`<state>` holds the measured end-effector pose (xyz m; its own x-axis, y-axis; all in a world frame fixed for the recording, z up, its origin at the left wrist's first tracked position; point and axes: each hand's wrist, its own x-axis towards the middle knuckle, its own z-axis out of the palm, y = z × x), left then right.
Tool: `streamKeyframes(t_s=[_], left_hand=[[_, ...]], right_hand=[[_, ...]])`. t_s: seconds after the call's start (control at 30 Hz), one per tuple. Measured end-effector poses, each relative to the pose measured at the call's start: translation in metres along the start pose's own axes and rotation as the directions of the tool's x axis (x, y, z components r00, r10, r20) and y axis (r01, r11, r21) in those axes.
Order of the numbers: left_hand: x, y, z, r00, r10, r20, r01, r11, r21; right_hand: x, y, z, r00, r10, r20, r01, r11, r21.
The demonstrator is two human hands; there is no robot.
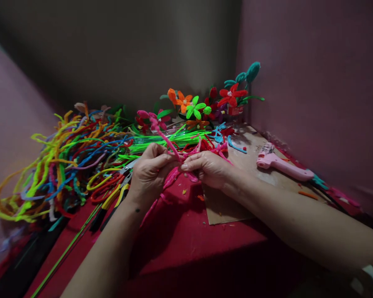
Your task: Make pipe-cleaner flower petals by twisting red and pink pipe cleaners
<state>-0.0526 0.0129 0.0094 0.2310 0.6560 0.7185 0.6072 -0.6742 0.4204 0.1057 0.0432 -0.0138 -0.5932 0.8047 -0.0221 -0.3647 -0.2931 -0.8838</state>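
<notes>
Pink pipe cleaners (169,142) are pinched between my two hands over the red table. My left hand (152,167) has its fingers closed on them, and one pink strand rises from it up and to the left. Close beside it, my right hand (205,167) grips the same pink pieces with thumb and fingertips. More pink loops (171,178) hang below the fingers. Just beyond the hands lie red and pink pipe cleaner pieces, partly hidden by the fingers.
Tangled coloured pipe cleaners (65,161) heap at the left, near yellow-black handled pliers (112,198). Bright green stems (177,138) lie behind the hands, with finished flowers (195,107) at the back. A pink glue gun (282,165) rests on cardboard (230,207) at the right.
</notes>
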Motion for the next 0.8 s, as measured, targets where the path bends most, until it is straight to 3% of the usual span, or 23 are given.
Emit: streamKeyframes(t_s=[0.1,0.17,0.27,0.33,0.43,0.5,0.53,0.6,0.67,0.73,0.8], left_hand=[[0.004,0.004,-0.012,0.974,0.161,0.158,-0.191,0.962,0.195],[0.005,0.011,-0.018,0.926,0.237,0.293,-0.323,0.9,0.292],[0.004,0.022,-0.022,0.85,0.226,0.475,-0.443,0.795,0.415],[0.001,0.029,-0.019,0.838,0.156,0.522,-0.454,0.73,0.511],[-0.001,0.033,-0.013,0.89,0.016,0.456,-0.322,0.729,0.604],[0.002,0.032,-0.01,0.913,-0.165,0.372,-0.081,0.822,0.563],[0.005,0.03,-0.01,0.892,-0.284,0.352,0.085,0.87,0.485],[0.011,0.025,-0.01,0.772,-0.504,0.387,0.449,0.864,0.229],[0.014,0.018,-0.01,0.615,-0.638,0.463,0.733,0.68,-0.037],[0.014,0.012,-0.009,0.465,-0.685,0.56,0.88,0.425,-0.211],[0.011,0.01,-0.009,0.348,-0.652,0.674,0.937,0.221,-0.269]], right_hand=[[-0.001,0.001,-0.003,0.999,0.016,0.042,-0.012,0.994,-0.107],[-0.002,0.0,-0.003,0.997,0.032,0.072,-0.017,0.981,-0.194],[-0.006,-0.006,0.001,0.995,0.045,0.085,-0.013,0.941,-0.339],[-0.01,-0.009,0.006,1.0,0.019,0.022,-0.006,0.878,-0.478],[-0.013,-0.008,0.013,0.987,-0.156,-0.037,0.076,0.657,-0.75],[-0.014,-0.002,0.016,0.914,-0.404,0.039,0.201,0.368,-0.908],[-0.014,0.002,0.016,0.849,-0.516,0.116,0.247,0.194,-0.949],[-0.014,0.007,0.014,0.708,-0.633,0.312,0.3,-0.13,-0.945],[-0.014,0.01,0.012,0.577,-0.639,0.508,0.336,-0.38,-0.862],[-0.015,0.011,0.011,0.455,-0.612,0.647,0.357,-0.541,-0.762],[-0.017,0.01,0.011,0.36,-0.589,0.724,0.372,-0.621,-0.69]])
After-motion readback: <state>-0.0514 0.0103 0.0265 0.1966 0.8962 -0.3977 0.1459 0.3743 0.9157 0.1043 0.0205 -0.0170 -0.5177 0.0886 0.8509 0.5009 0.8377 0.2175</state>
